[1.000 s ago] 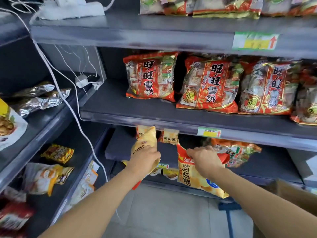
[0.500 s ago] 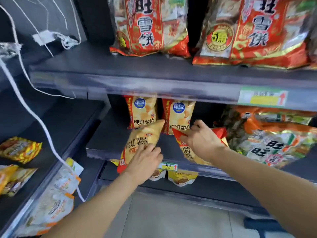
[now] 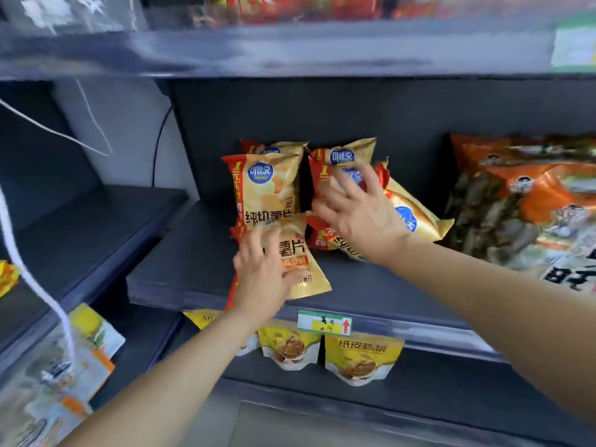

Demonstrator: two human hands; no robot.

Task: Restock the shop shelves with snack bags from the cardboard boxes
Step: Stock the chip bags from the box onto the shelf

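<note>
Dark grey shelf (image 3: 200, 269) takes up most of the view, with a heap of big orange snack bags (image 3: 529, 201) piled on its right end and a little row of gold-and-red potato chip bags (image 3: 267, 188) standing upright near the back wall in the middle. The right hand (image 3: 358, 211) has its fingers spread wide and flat against a tilted chip bag (image 3: 416, 214) leaning in the right stack, not closed on anything. The left hand (image 3: 264, 279) presses down, fingers loosely apart, on another chip bag (image 3: 300, 262) lying flat near the shelf's front edge, just above the green-and-yellow price tag (image 3: 324, 322).
</note>
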